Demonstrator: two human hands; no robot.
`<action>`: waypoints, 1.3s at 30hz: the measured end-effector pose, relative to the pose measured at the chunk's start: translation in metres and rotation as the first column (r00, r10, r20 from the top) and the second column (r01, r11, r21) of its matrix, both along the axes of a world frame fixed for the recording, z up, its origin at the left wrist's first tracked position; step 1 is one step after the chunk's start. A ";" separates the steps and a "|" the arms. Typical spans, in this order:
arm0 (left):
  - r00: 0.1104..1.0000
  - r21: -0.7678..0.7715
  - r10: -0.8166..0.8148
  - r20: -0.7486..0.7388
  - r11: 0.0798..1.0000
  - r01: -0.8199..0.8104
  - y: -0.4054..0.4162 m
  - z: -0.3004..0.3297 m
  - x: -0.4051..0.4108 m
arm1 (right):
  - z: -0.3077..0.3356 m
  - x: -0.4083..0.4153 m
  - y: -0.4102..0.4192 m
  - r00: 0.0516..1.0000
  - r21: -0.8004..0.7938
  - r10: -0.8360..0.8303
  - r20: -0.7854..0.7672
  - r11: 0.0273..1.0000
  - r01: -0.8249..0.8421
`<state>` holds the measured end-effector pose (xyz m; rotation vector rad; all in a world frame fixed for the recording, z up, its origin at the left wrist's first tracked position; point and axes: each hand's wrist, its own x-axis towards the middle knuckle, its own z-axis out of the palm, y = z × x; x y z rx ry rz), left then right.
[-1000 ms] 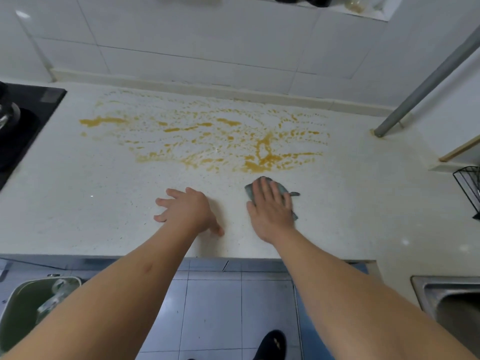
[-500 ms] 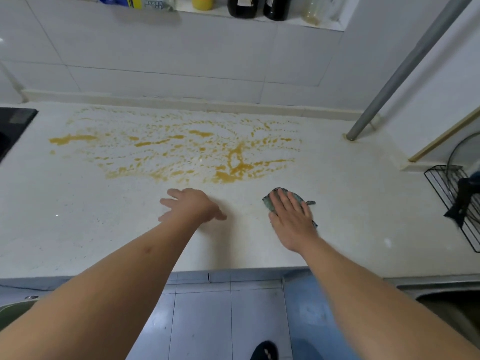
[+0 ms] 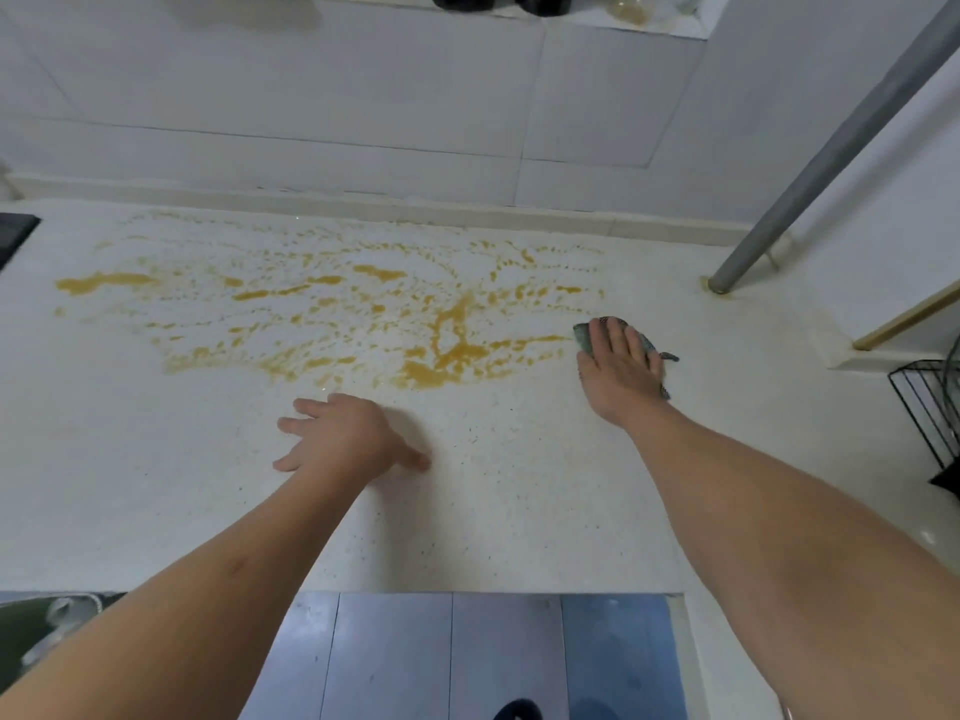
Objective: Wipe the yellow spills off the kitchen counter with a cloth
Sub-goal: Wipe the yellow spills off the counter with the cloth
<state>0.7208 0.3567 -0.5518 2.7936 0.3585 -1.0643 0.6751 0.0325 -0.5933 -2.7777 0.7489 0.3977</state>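
Observation:
Yellow spills (image 3: pixel 332 309) spread in streaks and droplets across the back half of the pale speckled counter (image 3: pixel 519 511). A small grey-green cloth (image 3: pixel 586 336) lies flat on the counter at the right end of the spills. My right hand (image 3: pixel 621 371) presses on it with straight fingers, so only the cloth's edges show. My left hand (image 3: pixel 343 433) rests on bare counter just in front of the spills, fingers spread and relaxed, holding nothing.
A grey metal pole (image 3: pixel 831 148) slants up from the counter's back right corner. A black wire rack (image 3: pixel 930 413) stands at the right edge. A black hob corner (image 3: pixel 13 236) shows at far left. Bottles sit on a ledge (image 3: pixel 493 0) above the tiled wall.
My right hand has slid the cloth away from me and to the right, up to the right end of the spills. My left hand has stayed in place.

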 end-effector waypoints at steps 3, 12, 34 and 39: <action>1.000 0.012 0.003 0.006 1.000 -0.003 -0.002 -0.001 -0.004 | -0.002 0.022 0.010 0.999 -0.017 -0.042 0.005 0.999 0.042; 0.997 0.025 -0.041 0.060 0.999 0.039 0.001 0.003 -0.015 | 0.001 0.016 0.104 0.945 0.009 0.324 0.039 0.946 -0.325; 0.828 0.068 -0.205 0.522 0.978 0.199 0.093 -0.051 -0.026 | -0.006 0.031 0.190 0.963 -0.061 0.266 0.043 0.963 -0.263; 0.831 0.061 -0.205 0.517 0.977 0.203 0.094 -0.052 -0.027 | -0.005 0.000 0.191 0.908 -0.080 0.413 0.064 0.910 -0.408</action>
